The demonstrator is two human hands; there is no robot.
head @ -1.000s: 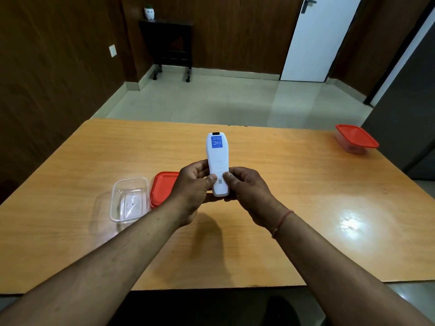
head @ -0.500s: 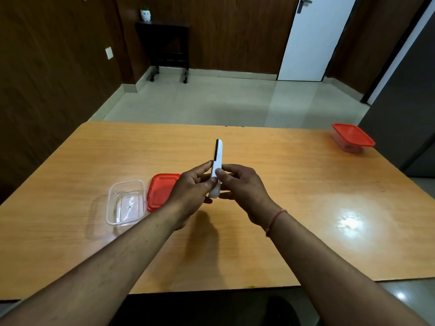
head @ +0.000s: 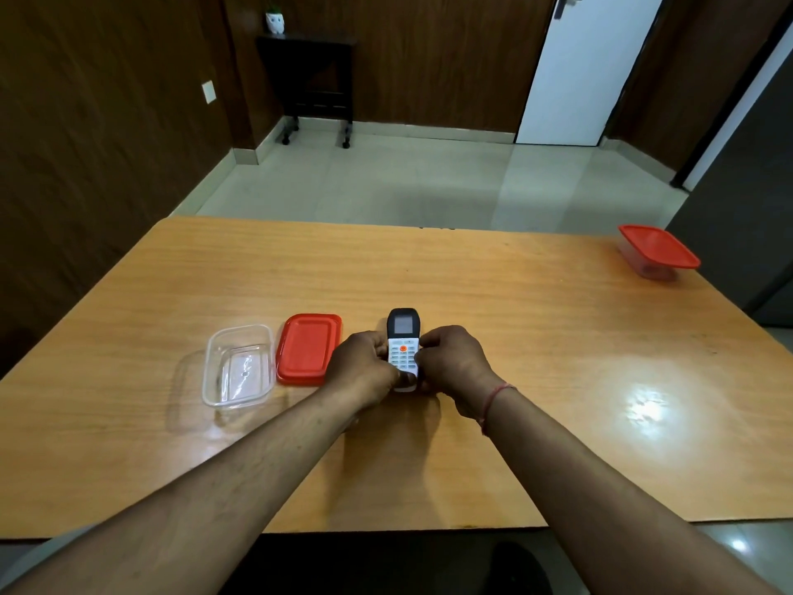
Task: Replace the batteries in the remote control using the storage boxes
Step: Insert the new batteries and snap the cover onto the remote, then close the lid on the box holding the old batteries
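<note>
White-and-black push-button remote control (head: 402,345), keypad up, over wooden table (head: 536,337) | left hand (head: 364,369) and right hand (head: 455,362) pinch its lower sides | red lid (head: 308,354), clear plastic box (head: 238,365) left

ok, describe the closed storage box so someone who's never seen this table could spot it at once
Start at the wooden table and go to its far right corner, well away from both hands. The closed storage box sits there alone: a clear tub with its red lid snapped on. The other clear box, left of the hands, is open, with its red lid lying flat beside it.
</note>
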